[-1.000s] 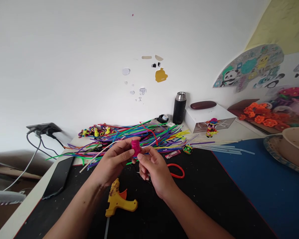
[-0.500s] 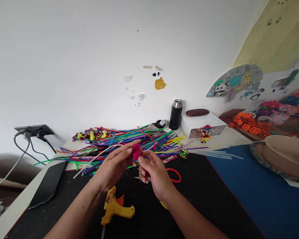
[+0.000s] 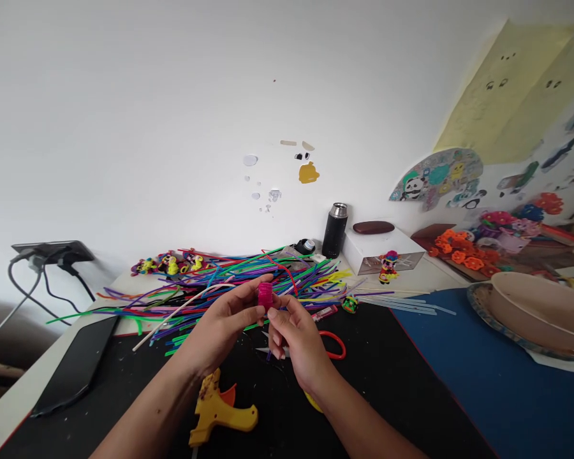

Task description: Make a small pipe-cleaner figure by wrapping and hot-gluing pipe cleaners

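A small magenta fuzzy coil is held up between both hands, above the black mat. My left hand pinches it from the left with thumb and fingers. From the right, my right hand closes its thumb and index finger on the coil's lower edge. Beneath the hands lie red-handled scissors, their blades partly hidden by my right hand. A yellow glue gun rests on the mat below my left hand.
Many coloured pipe cleaners spread behind the hands. A black bottle, a white box and a small figure stand at the back. Clear sticks lie right; a dark phone-like slab lies left.
The camera view has tilted and shifted slightly. The magenta piece has been turned between the fingers, so its ridged coils now show. Both hands still hold it.
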`<state>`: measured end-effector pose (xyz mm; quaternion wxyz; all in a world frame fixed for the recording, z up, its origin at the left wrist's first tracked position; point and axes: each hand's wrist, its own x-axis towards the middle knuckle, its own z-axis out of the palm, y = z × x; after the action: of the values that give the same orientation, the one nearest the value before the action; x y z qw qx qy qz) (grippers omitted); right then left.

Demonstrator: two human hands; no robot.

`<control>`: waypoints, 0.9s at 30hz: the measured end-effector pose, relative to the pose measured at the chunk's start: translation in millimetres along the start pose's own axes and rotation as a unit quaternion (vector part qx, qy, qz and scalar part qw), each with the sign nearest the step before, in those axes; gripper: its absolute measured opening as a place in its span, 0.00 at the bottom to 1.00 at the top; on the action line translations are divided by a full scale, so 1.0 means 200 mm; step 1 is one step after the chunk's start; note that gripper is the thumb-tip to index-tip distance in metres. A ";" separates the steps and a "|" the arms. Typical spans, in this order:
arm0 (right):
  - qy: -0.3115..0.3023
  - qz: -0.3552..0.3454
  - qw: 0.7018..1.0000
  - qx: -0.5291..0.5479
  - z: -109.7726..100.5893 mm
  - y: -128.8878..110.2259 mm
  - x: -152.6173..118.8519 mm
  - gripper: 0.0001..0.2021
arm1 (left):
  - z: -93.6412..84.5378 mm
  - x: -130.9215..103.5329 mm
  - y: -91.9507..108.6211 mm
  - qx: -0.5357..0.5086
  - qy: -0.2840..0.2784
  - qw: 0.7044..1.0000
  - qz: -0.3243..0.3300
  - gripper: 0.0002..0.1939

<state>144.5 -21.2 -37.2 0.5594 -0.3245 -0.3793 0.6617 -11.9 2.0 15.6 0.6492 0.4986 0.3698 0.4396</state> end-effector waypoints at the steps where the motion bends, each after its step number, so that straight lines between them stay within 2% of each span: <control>1: 0.000 0.000 1.000 -0.001 0.00 0.00 0.00 0.22 | 0.00 0.00 0.00 0.002 -0.001 1.000 0.000 0.28; 9: 0.001 0.010 1.000 0.011 0.00 -0.02 0.00 0.21 | -0.04 0.00 0.02 -0.030 -0.031 0.999 -0.011 0.28; 27: -0.003 0.010 1.000 0.028 0.01 -0.03 -0.01 0.22 | -0.06 0.00 0.01 -0.093 -0.036 0.995 -0.024 0.20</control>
<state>145.6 -23.9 -31.3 0.5606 -0.3104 -0.3593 0.6785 -23.3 6.7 14.3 0.7162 0.4428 0.3154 0.4376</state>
